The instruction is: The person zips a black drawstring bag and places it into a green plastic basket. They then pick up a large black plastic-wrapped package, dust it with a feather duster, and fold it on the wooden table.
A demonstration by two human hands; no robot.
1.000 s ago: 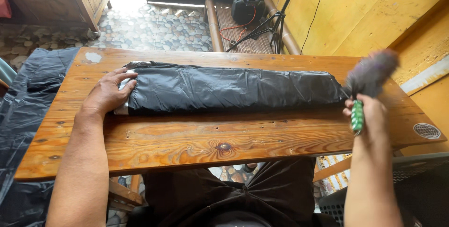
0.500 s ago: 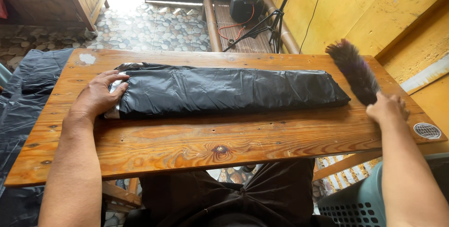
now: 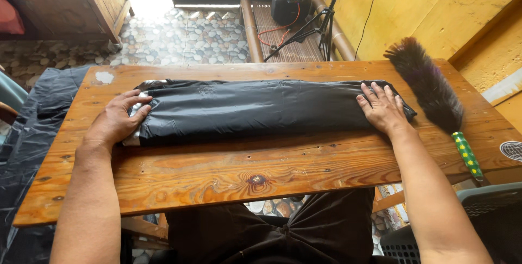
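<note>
Change vs. half a second ago: right hand (image 3: 382,109) no longer has the feather duster (image 3: 429,87); it was raised in that hand at the far right edge, now it lies on the desk (image 3: 217,171), dark plume toward the wall, green spotted handle (image 3: 466,155) overhanging the near right corner; right hand has moved in and lies flat on the right end of the folded black plastic sheet (image 3: 261,107); grip released, fingers spread, palm down, pressing not grasping. Left hand (image 3: 115,120) same place as before, on the left end of the sheet; fingers loosely curled over the edge, thumb alongside; looks like holding it down rather than a clenched grip, can't tell if it pinches any layer.

Meaning, as I read it: dusting pass over, both hands now committed to the sheet; it's pinned at both ends, lying lengthwise across the middle of the desk, a pale strip showing at the left end under the fingers.

Containers: grey plastic basket (image 3: 478,209) at lower right, beside the person's knee, below desk level; contents not visible from here. Nothing container-like on the desk itself. More black plastic (image 3: 27,128) draped off the left side; small black speaker (image 3: 291,4) on the floor beyond, cable attached.
</note>
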